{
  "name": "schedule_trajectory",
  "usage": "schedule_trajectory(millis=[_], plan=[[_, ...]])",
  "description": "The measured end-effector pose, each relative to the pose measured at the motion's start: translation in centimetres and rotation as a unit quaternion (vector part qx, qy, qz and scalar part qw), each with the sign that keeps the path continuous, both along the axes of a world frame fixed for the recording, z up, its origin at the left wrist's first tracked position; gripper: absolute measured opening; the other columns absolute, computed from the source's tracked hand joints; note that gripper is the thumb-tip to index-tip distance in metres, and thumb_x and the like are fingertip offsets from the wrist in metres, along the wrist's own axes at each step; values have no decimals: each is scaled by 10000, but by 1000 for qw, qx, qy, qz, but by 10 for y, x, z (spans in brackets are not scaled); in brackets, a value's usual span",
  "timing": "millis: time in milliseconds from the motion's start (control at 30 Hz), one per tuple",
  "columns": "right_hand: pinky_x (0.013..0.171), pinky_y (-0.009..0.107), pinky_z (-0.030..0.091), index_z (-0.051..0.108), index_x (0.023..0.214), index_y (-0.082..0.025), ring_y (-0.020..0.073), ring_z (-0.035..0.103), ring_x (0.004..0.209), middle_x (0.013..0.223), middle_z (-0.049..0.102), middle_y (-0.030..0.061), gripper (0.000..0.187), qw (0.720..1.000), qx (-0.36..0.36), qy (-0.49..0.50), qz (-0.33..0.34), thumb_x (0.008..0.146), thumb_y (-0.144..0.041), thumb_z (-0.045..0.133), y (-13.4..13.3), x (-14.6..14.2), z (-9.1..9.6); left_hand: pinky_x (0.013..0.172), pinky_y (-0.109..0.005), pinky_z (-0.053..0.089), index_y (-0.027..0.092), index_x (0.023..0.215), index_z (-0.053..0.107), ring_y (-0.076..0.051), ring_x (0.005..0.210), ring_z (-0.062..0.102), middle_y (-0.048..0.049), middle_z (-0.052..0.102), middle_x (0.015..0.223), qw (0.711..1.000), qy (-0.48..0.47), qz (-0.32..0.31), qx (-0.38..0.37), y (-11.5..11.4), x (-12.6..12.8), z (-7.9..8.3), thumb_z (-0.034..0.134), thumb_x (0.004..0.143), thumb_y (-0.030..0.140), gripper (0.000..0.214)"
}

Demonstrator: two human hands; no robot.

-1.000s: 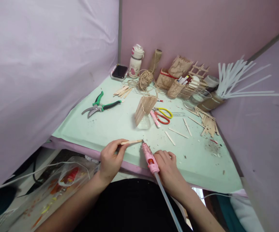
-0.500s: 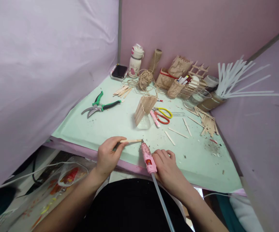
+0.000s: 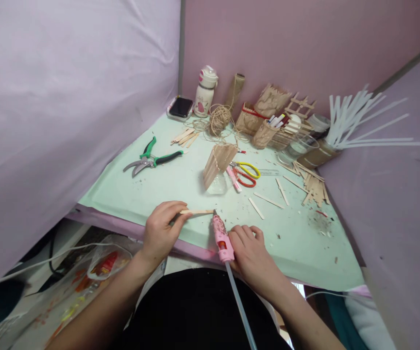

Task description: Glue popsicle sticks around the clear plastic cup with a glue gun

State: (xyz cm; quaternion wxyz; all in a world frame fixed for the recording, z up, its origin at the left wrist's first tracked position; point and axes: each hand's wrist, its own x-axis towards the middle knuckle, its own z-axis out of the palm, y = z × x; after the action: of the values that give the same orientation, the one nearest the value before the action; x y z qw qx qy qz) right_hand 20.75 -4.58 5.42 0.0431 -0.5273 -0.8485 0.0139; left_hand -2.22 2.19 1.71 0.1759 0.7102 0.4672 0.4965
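Between the thumb and fingers of my left hand (image 3: 163,230) is one end of a wooden craft stick (image 3: 199,212), held nearly level above the table's near edge. My right hand (image 3: 249,247) is wrapped around a pink hot glue gun (image 3: 223,241), whose handle is hidden by the fingers. The gun's dark nozzle is at the stick's free right end. A long clear glue stick (image 3: 239,301) sticks out of the back of the gun. Beyond my hands a craft-stick panel (image 3: 220,164) leans with a clear container (image 3: 217,184) at its base.
Green-handled pruning shears (image 3: 150,162) lie at the left. Scissors (image 3: 247,170) and loose craft sticks (image 3: 268,200) are right of the panel. Along the back stand a bottle (image 3: 205,92), a twine ball (image 3: 220,119), a pen cup (image 3: 265,133) and a holder of white glue sticks (image 3: 319,154).
My left hand has shifted slightly left, and the craft stick is more level. The back of the glue gun has swung a little left; its nozzle stays at the stick's end.
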Motion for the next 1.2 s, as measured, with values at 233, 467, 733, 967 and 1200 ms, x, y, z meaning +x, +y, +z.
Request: schedule_trajectory(millis=[233,467,733,967,1200], plan=[[872,376,300,487,842,-202,199,453,814,869,536,26,115,1000,9,-8,2,808,-111,548,1,-1,1,841,-323,532,191,883,701,-175,904,664,-51,723,934,1000,-9,1,1,-1,1,0,654,868,224,60],[868,377,296,501,851,-196,203,453,814,868,543,30,106,1000,8,-8,6,799,-124,559,2,-2,0,843,-334,536,198,885,703,-184,910,665,-52,725,934,1000,-14,2,-3,1,1,0,646,871,237,71],[868,378,299,499,849,-195,201,450,813,866,537,27,97,1000,6,-12,4,807,-122,548,2,-2,0,836,-337,540,196,875,708,-185,899,669,-55,728,927,1000,-15,4,-1,0,2,-1,647,868,240,76],[872,377,300,508,863,-198,203,455,822,872,535,28,101,1000,11,-12,9,813,-123,554,2,-2,1,828,-335,544,199,867,714,-188,893,673,-57,732,918,1000,-13,10,-9,0,2,1,628,878,263,107],[872,378,297,506,846,-199,205,450,818,866,536,31,65,1000,6,-14,10,835,-150,548,2,-2,2,822,-331,543,199,864,710,-184,889,671,-53,730,917,1000,-14,8,-3,0,3,1,637,873,245,87]])
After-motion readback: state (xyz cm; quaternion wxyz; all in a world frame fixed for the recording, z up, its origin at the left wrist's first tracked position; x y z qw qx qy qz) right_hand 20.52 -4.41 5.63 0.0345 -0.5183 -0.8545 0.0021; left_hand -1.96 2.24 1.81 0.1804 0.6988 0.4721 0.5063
